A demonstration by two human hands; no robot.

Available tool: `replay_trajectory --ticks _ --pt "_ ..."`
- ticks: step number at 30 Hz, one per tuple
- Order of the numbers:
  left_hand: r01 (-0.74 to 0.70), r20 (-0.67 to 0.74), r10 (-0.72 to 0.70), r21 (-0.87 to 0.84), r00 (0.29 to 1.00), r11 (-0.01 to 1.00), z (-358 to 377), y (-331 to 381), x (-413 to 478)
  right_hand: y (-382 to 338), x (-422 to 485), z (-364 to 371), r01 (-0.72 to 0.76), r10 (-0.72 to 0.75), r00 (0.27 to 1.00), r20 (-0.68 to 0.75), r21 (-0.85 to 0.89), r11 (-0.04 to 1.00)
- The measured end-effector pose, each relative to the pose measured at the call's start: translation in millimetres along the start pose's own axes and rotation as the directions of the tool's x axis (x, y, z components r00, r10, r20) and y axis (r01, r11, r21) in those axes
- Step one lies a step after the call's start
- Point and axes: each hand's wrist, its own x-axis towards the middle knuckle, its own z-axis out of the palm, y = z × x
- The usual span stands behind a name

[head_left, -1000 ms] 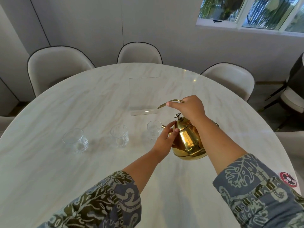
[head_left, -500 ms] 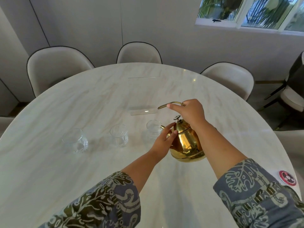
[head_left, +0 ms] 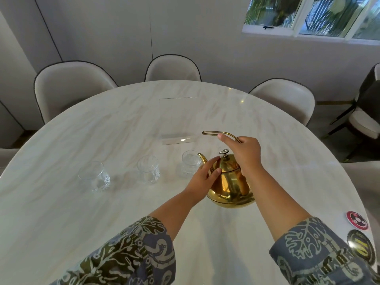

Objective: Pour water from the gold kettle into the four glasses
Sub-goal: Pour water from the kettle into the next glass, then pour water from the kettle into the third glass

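Gold kettle [head_left: 228,182] sits upright on your marble table [head_left: 61,202], spout at the nearest glass [head_left: 190,163] | your right hand [head_left: 244,153] clamped on its handle | your left hand [head_left: 202,179] open, fingertips on its side

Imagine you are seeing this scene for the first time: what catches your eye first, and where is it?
The shiny gold kettle stands out, right of centre on the pale marble table, with the right hand on its handle and the left hand against its side. Left of its spout, three clear glasses stand in a row.
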Motion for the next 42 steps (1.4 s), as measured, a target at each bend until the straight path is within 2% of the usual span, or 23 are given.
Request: replay_trajectory --ticks 8,12,20,31,42 --pt "-0.064 -0.013 0.066 0.145 0.998 0.987 -1 -9 -16 25 -33 -4 -0.047 0.069 0.994 -0.087 0.237 0.970" --pt "-0.074 -0.042 0.083 0.179 0.996 0.981 -8 -8 -31 22 -46 -2 -0.018 0.040 0.996 -0.074 0.277 0.961" --pt "-0.085 -0.119 0.110 0.197 0.987 0.977 -33 3 -70 -11 -68 13 0.032 -0.029 0.999 -0.014 0.236 0.971" --pt "-0.010 -0.143 0.035 0.172 0.989 0.985 -83 -7 -96 -48 -79 58 0.072 -0.089 0.990 0.107 0.152 0.986" --pt "0.027 -0.151 -0.023 0.024 0.988 0.999 -104 -21 -88 -65 -63 93 0.120 -0.117 0.973 0.200 -0.001 0.993"
